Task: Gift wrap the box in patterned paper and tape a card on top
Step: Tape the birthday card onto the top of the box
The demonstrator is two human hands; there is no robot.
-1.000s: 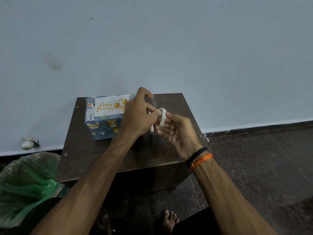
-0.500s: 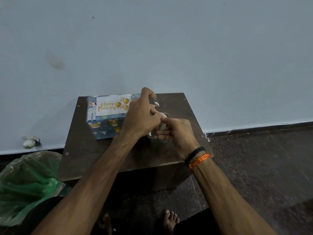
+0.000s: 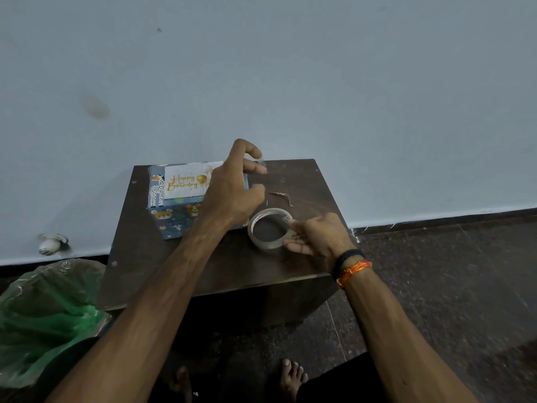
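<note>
Pinching a short strip of clear tape (image 3: 259, 161) between thumb and forefinger, your left hand (image 3: 232, 190) hovered over the right end of the wrapped box (image 3: 174, 219), partly hiding the card (image 3: 186, 181) on top. Your right hand (image 3: 319, 237) gripped the tape roll (image 3: 268, 228) with curled fingers, resting it on the surface (image 3: 232, 269) just right of the box.

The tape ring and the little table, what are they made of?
The tape roll looks like clear glossy plastic tape wound on a pale ring, probably cardboard, with red print on its inner face. The table looks like dark brown wood or laminated board with a matt top: faint grain streaks show, and small round caps sit near its corners. Which of the two it is, I cannot tell.
</note>
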